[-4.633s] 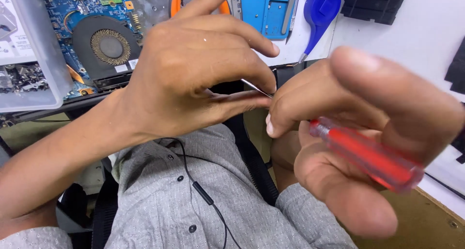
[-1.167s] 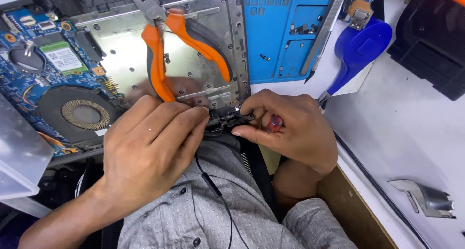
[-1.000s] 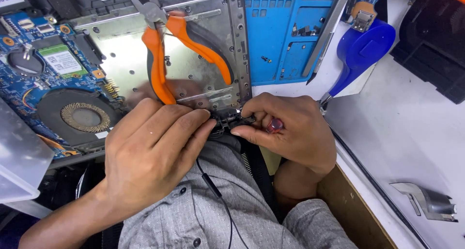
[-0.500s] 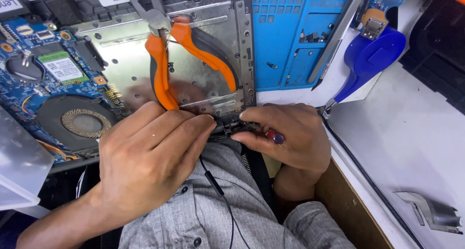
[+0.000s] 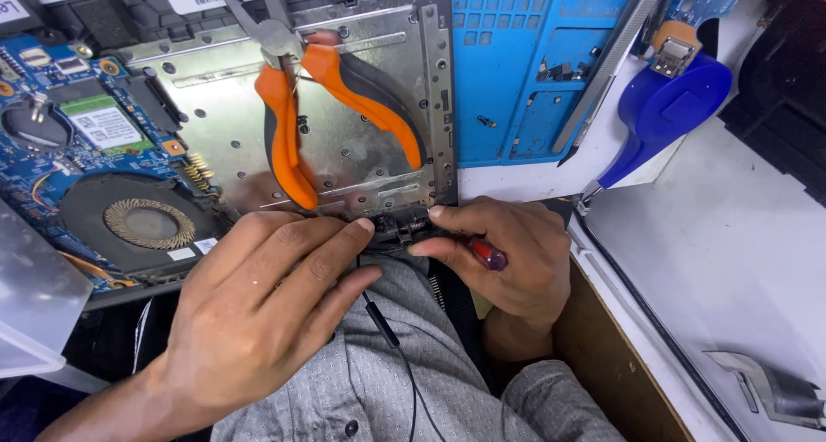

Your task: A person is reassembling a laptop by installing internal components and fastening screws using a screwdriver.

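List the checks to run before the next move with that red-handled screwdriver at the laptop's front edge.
1. Right hand grips the screwdriver: ok.
2. Left hand steadies the small black part at the laptop edge: ok.
3. Screwdriver tip seated: cannot tell, fingers hide it.
4. Orange pliers off the work area: not ok, they lie on the metal plate just above the hands.
5. Earphone cable away from the part: not ok, it runs right under it.

Both hands lowered from close to the camera, red-handled screwdriver [image 5: 487,254] now at the laptop's hinge [image 5: 403,228]
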